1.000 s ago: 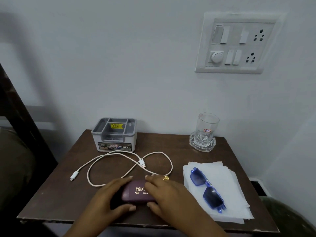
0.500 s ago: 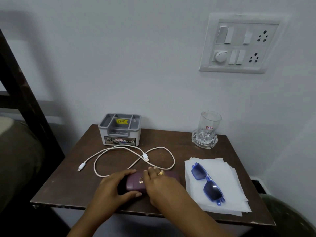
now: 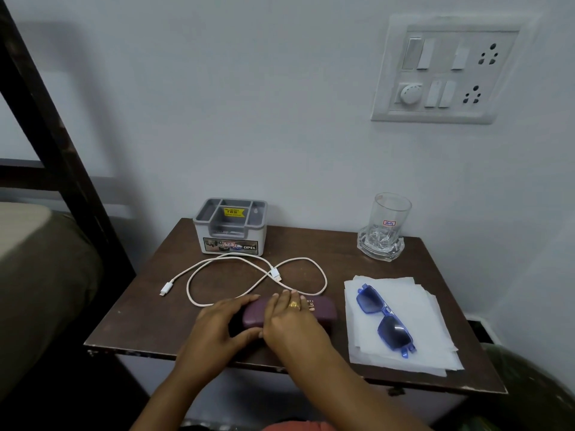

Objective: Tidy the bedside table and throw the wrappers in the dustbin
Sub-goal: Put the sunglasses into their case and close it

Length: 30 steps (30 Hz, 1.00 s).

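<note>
At lower centre, a maroon spectacle case (image 3: 314,311) is gripped by the left hand (image 3: 222,329) and right hand (image 3: 291,323); it is best opened gently, kept flat.

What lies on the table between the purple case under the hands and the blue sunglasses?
Nothing visible. The purple case and the blue sunglasses are separated only by bare table and the edge of the white paper beneath the sunglasses. The white cable loops behind the case.
</note>
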Tool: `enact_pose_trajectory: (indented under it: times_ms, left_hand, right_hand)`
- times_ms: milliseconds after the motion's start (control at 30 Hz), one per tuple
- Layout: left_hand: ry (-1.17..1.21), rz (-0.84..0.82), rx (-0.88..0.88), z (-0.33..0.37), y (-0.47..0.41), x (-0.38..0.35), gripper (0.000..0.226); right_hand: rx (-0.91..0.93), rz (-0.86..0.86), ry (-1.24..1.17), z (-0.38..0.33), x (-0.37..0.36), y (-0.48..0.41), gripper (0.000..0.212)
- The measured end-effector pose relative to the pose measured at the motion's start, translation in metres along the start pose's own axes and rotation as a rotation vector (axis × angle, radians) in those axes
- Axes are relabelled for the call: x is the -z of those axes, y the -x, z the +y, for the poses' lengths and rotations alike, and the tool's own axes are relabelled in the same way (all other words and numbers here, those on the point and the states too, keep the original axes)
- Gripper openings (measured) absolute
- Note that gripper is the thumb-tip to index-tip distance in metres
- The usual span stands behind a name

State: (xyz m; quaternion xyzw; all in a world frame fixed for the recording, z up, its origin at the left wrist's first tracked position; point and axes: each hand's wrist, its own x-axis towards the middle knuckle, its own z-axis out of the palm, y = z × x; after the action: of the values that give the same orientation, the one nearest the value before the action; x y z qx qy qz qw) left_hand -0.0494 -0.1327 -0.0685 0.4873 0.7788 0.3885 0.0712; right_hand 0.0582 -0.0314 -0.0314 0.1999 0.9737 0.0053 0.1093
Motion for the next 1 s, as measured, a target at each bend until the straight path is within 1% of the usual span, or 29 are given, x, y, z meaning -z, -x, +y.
enact_pose_trajectory:
  times_ms: [100,167,233,267,367,433,533,600,700,900,933,1000]
  left_hand:
    - [0.016,-0.016,0.003,-0.001,0.000,0.001,0.068]
    - [0.026,-0.036,0.005,-0.003,0.000,0.002,0.070]
    - [0.046,-0.049,0.010,-0.004,0.000,0.003,0.070]
    - [0.071,-0.051,0.015,-0.005,-0.001,0.003,0.075]
    - [0.153,-0.060,0.044,-0.008,-0.001,0.002,0.093]
    - [0.173,-0.061,0.041,-0.010,-0.002,0.000,0.102]
    - [0.153,-0.056,0.049,-0.014,-0.003,-0.003,0.113]
    - [0.123,-0.042,0.054,-0.015,-0.004,-0.004,0.113]
    - [0.066,-0.031,0.065,-0.014,-0.005,-0.003,0.107]
    - [0.033,0.009,0.076,-0.013,-0.005,-0.004,0.102]
    - [0.032,0.014,0.080,-0.012,-0.004,-0.004,0.102]
    - [0.029,0.024,0.078,-0.012,-0.004,-0.004,0.102]
  right_hand:
    - [0.003,-0.025,0.023,-0.001,0.005,0.002,0.055]
    - [0.059,-0.025,0.006,0.006,0.017,0.007,0.050]
    - [0.142,0.071,-0.020,0.024,0.031,0.012,0.036]
    - [0.158,0.112,-0.063,0.033,0.041,0.014,0.028]
    - [0.150,0.130,-0.233,0.056,0.059,0.007,0.007]
    - [0.140,0.112,-0.382,0.065,0.061,-0.005,0.011]
    - [0.137,0.120,-0.495,0.077,0.053,-0.020,0.024]
    - [0.117,0.163,-0.589,0.083,0.046,-0.028,0.027]
    - [0.079,0.245,-0.713,0.086,0.038,-0.037,0.024]
    - [0.062,0.308,-0.730,0.083,0.027,-0.042,0.024]
    - [0.063,0.332,-0.727,0.082,0.027,-0.039,0.024]
    - [0.048,0.434,-0.710,0.081,0.027,-0.028,0.024]
